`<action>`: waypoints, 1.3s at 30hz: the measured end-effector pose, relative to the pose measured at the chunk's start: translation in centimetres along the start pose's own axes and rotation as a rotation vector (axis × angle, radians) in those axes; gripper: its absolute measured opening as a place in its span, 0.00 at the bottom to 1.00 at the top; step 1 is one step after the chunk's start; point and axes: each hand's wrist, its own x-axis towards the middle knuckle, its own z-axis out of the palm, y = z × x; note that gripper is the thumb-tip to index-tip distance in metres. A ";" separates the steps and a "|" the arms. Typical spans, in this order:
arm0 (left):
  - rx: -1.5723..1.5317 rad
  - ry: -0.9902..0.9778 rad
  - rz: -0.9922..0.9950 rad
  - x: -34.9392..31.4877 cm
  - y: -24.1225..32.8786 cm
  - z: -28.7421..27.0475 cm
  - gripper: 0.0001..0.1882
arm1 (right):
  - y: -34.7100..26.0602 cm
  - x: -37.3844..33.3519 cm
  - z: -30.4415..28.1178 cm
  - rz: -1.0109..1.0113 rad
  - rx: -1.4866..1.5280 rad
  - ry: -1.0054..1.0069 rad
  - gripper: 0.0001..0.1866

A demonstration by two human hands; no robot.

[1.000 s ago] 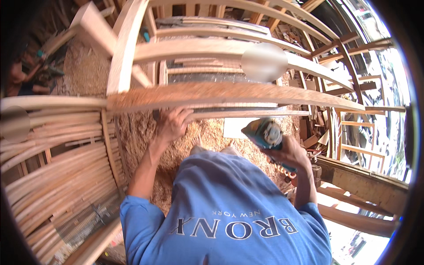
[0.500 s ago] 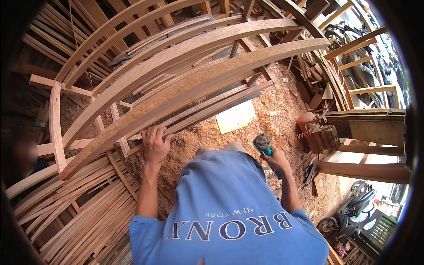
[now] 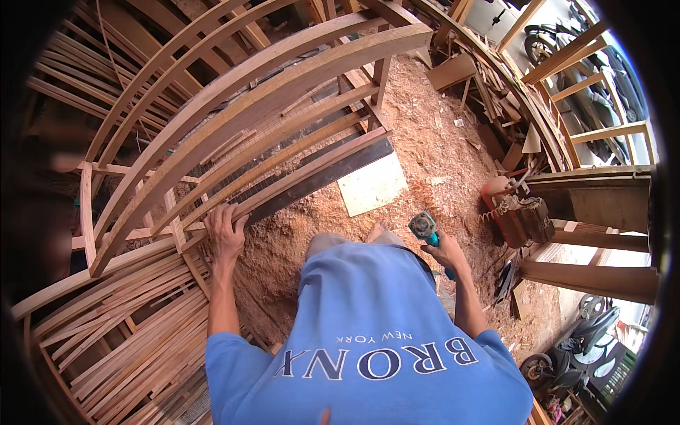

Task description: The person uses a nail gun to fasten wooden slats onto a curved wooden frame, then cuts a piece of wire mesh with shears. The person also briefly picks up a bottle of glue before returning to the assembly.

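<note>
– While the left hand [image 3: 225,232] rests on the lower rail [image 3: 312,173] of the curved wooden frame [image 3: 319,71], what does the right hand [image 3: 446,253] have?
– Its grip is wrapped around a teal power tool [image 3: 423,227], above the sawdust-covered floor [image 3: 432,134], just right of the person's legs [image 3: 327,244]
– And the left grip?
– Fingers over the wood (how tightly, I cannot tell), near the stacked strips [image 3: 142,333]; a pale board [image 3: 372,185] lies between frame and tool
</note>
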 end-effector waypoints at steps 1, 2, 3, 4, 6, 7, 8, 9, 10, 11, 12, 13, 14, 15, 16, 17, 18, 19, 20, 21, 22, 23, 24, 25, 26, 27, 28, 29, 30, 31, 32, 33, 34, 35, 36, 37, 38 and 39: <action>-0.013 0.013 0.001 0.4 1.0 0.4 0.20 | 0.9 0.1 0.0 -0.008 -0.009 -0.003 0.29; -0.060 -0.056 -0.017 1.4 1.6 0.9 0.26 | 1.6 0.3 0.1 -0.015 -0.004 0.012 0.29; -0.132 -0.008 -0.032 2.8 2.5 1.8 0.28 | 2.4 0.2 0.3 -0.024 -0.001 0.007 0.29; -0.182 0.034 -0.056 4.1 3.2 2.7 0.30 | 3.0 0.3 0.4 -0.028 -0.014 0.005 0.28; -0.175 0.004 -0.100 7.2 4.4 4.1 0.35 | 4.0 0.3 0.3 -0.068 -0.040 0.012 0.28; -0.114 -0.046 -0.181 9.0 5.1 5.0 0.35 | 4.4 0.1 0.2 -0.063 -0.061 0.016 0.28; -0.048 -0.097 -0.281 10.3 5.8 5.6 0.36 | 4.7 0.1 0.1 -0.056 -0.043 -0.032 0.30; -0.048 -0.113 -0.339 11.4 6.4 6.1 0.36 | 5.0 0.0 -0.2 0.004 -0.058 -0.075 0.32; -0.046 -0.167 -0.425 12.4 7.2 6.7 0.36 | 5.3 -0.2 -0.3 -0.027 -0.032 -0.080 0.33; -0.033 -0.215 -0.491 13.0 7.6 7.0 0.37 | 5.5 -0.5 -0.5 -0.017 -0.053 -0.076 0.33; -0.038 -0.253 -0.535 13.5 7.4 6.9 0.36 | 5.7 -0.7 -0.6 0.002 -0.062 -0.070 0.33; -0.028 -0.280 -0.554 13.8 7.3 6.8 0.35 | 5.9 -0.9 -0.6 -0.017 -0.030 -0.039 0.32; -0.002 -0.267 -0.553 14.1 7.1 6.6 0.34 | 6.0 -1.0 -0.6 -0.021 -0.022 -0.007 0.31; -0.048 -0.298 -0.544 14.2 6.7 6.5 0.33 | 6.1 -1.3 -0.5 -0.013 -0.029 0.024 0.29; -0.076 -0.284 -0.514 14.3 6.3 6.2 0.32 | 6.2 -1.3 -0.6 0.025 -0.046 -0.004 0.31; -0.103 -0.263 -0.498 14.4 5.8 6.0 0.31 | 6.2 -1.4 -0.5 0.002 -0.078 0.022 0.32; -0.118 -0.251 -0.454 14.4 5.4 5.9 0.30 | 6.3 -1.4 -0.6 -0.020 -0.042 0.000 0.33; -0.135 -0.240 -0.423 14.4 5.2 6.0 0.29 | 6.4 -1.3 -0.7 -0.005 -0.040 -0.018 0.33; -0.144 -0.279 -0.398 14.6 4.9 6.2 0.29 | 6.4 -1.2 -0.8 -0.001 -0.064 -0.034 0.33; -0.088 -0.214 -0.399 14.7 4.8 6.5 0.26 | 6.4 -1.1 -1.0 -0.016 -0.057 -0.054 0.33; -0.024 -0.203 -0.409 14.8 4.7 6.9 0.24 | 6.4 -0.9 -1.1 -0.015 -0.067 -0.075 0.33; 0.059 -0.110 -0.387 15.0 4.4 7.4 0.22 | 6.4 -0.7 -1.2 0.002 -0.086 -0.094 0.33; 0.049 -0.047 -0.331 14.9 4.4 8.0 0.20 | 6.3 -0.5 -1.2 -0.038 -0.102 -0.071 0.32; 0.057 0.095 -0.240 14.7 4.4 8.6 0.17 | 6.2 -0.3 -1.3 -0.079 -0.087 -0.056 0.32; 0.063 0.154 -0.185 14.6 4.2 9.1 0.15 | 6.1 -0.2 -1.3 -0.104 -0.086 -0.049 0.32; 0.053 0.238 -0.140 14.6 3.9 9.5 0.15 | 6.0 0.0 -1.3 -0.097 -0.099 -0.030 0.32; 0.039 0.239 -0.136 14.4 3.8 9.9 0.15 | 5.9 0.0 -1.3 -0.071 -0.112 -0.036 0.31; 0.030 0.164 -0.174 14.3 3.6 10.1 0.15 | 5.7 0.1 -1.2 -0.090 -0.071 -0.048 0.31; 0.029 0.177 -0.204 14.2 3.4 10.2 0.16 | 5.6 0.2 -1.2 -0.081 -0.050 -0.055 0.31; 0.025 0.116 -0.284 14.2 3.3 10.2 0.16 | 5.5 0.2 -1.3 -0.047 -0.055 -0.066 0.31; 0.031 0.141 -0.313 14.2 3.2 10.1 0.17 | 5.4 0.4 -1.4 -0.064 -0.054 -0.070 0.30; 0.022 0.138 -0.260 14.2 3.1 10.0 0.17 | 5.2 0.6 -1.3 -0.050 -0.068 -0.077 0.30; 0.015 0.207 -0.165 14.2 3.0 9.9 0.17 | 5.2 0.7 -1.3 -0.023 -0.092 -0.093 0.29; 0.004 0.203 -0.107 14.3 3.0 9.8 0.17 | 5.1 0.9 -1.4 -0.057 -0.091 -0.080 0.29; -0.004 0.227 -0.142 14.3 2.9 9.7 0.17 | 5.1 1.2 -1.3 -0.083 -0.091 -0.073 0.29; -0.016 0.168 -0.219 14.3 2.8 9.7 0.17 | 5.1 1.4 -1.2 -0.093 -0.102 -0.068 0.29; -0.020 0.184 -0.257 14.2 2.8 9.8 0.16 | 5.3 1.5 -1.0 -0.039 -0.070 -0.099 0.29; -0.062 0.164 -0.275 14.2 2.7 10.0 0.16 | 5.3 1.8 -0.8 -0.077 -0.079 -0.093 0.29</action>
